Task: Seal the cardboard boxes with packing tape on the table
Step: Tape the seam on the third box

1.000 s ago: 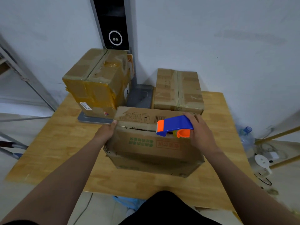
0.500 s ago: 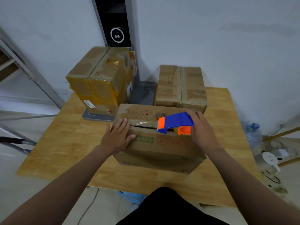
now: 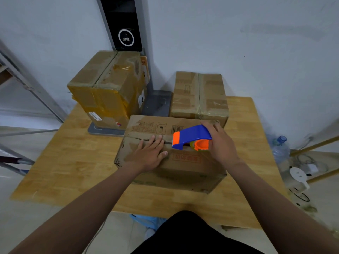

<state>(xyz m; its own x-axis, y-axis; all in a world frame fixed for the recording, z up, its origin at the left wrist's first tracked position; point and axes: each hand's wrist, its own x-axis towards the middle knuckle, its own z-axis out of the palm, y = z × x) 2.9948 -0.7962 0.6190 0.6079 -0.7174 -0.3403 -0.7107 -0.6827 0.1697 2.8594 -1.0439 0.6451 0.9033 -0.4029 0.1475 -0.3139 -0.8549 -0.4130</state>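
Note:
A brown cardboard box (image 3: 183, 162) with printed marks sits in the middle of the wooden table (image 3: 69, 158). My left hand (image 3: 149, 154) lies flat on its top, fingers straight across the centre seam. My right hand (image 3: 222, 145) grips a blue and orange tape dispenser (image 3: 190, 137), which rests on the seam just right of my left fingers. Two taped boxes stand behind: a taller one (image 3: 110, 88) at the back left and a lower one (image 3: 200, 96) at the back right.
A grey base plate (image 3: 157, 103) with a dark upright device (image 3: 124, 24) stands against the wall between the rear boxes. A water bottle (image 3: 280, 149) and cables lie on the floor to the right. A metal frame (image 3: 33, 87) leans at the left.
My left hand moved from the box's left edge onto its top and now presses flat on the seam. The tape dispenser stays at about the same spot on the seam.

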